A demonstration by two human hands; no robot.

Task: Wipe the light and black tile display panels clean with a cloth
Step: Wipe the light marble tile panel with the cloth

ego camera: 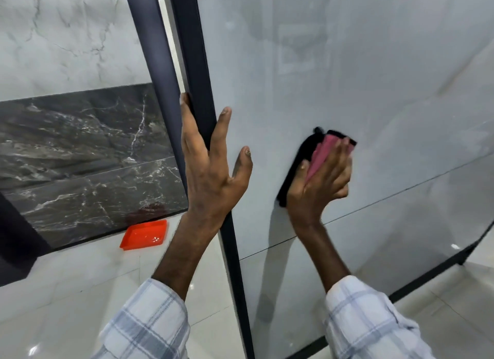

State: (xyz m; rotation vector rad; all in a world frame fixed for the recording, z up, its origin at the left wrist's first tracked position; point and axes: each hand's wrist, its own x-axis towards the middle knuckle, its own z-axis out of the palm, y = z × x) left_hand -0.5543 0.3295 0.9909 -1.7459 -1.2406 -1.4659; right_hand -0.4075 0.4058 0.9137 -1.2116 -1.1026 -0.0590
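Pressing cloth (pixel 321 152) on light panel (pixel 361 64), left hand (pixel 211 174) splayed astride frame (pixel 193 72)

We see a glossy light tile panel (pixel 347 64); black tile panel (pixel 88 155) polished, veined; frame (pixel 203 91) matt dark metal; cloth (pixel 320 155) soft fabric; tray (pixel 144 235) shiny plastic.

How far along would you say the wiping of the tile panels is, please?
Done: no finished area can be told apart. In hand: the right hand presses the pink and black cloth on the light panel while the left hand rests on its dark frame. Left: probably more of that panel, and the black panel to the left, which neither hand touches.
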